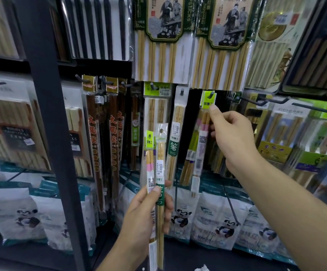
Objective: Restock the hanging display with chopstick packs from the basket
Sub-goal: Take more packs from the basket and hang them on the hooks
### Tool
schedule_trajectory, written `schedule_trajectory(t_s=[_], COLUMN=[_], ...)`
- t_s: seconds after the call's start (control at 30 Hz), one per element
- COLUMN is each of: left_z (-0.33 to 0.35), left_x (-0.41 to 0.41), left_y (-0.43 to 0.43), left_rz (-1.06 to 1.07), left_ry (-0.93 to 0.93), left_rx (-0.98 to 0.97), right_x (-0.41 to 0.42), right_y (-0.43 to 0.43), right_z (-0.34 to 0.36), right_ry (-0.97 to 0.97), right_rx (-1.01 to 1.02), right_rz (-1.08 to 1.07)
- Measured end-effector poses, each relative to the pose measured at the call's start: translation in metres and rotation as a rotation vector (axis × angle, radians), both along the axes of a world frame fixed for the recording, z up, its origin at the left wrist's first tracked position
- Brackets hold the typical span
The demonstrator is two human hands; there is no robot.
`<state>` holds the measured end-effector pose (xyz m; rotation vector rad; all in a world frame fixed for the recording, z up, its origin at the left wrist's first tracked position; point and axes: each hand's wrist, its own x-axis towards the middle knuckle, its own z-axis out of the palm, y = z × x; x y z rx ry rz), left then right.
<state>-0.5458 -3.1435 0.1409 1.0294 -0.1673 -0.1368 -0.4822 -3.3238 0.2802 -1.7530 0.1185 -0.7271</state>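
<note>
Right hand [235, 137] pinches the green-topped pack [208, 100] hanging on its hook [211, 94]; left hand [145, 218] grips two packs [160, 163] upright, lower left.

Two slim chopstick packs [159, 159] are held upright; a lime-tagged pack [208, 100] hangs hooked.

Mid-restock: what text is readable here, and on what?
"PSTICKS", vertical: large bamboo pack.
"火锅筷", red: long dark pack.
"箸": green label, hung pack.
Tag on the lime-tag pack pinched by the right hand: blurred.
Print on the two packs in the left hand: too small.
</note>
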Motion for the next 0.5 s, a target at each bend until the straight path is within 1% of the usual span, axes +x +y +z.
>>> schedule_trajectory(t_s=[0.07, 0.1, 0.17, 0.23, 0.3, 0.5], left_z=[0.0, 0.0, 0.0, 0.0, -0.001, -0.002], left_x=[0.0, 0.001, 0.001, 0.001, 0.001, 0.003], left_y=[0.0, -0.001, -0.003, -0.005, -0.007, -0.006], left_rz=[-0.001, 0.002, 0.012, 0.022, 0.03, 0.052], left_ry=[-0.002, -0.007, -0.021, -0.031, -0.035, -0.058], left_rx=[0.007, 0.013, 0.03, 0.054, 0.069, 0.05], right_x=[-0.007, -0.01, -0.02, -0.029, -0.031, -0.026], right_y=[0.001, 0.003, 0.01, 0.023, 0.034, 0.045], right_z=[-0.004, -0.007, -0.015, -0.023, -0.031, -0.025], right_ry=[0.009, 0.024, 0.071, 0.131, 0.147, 0.095], right_rx=[-0.031, -0.049, -0.074, -0.17, -0.252, -0.243], right_rz=[-0.036, -0.013, 0.13, 0.278, 0.353, 0.375])
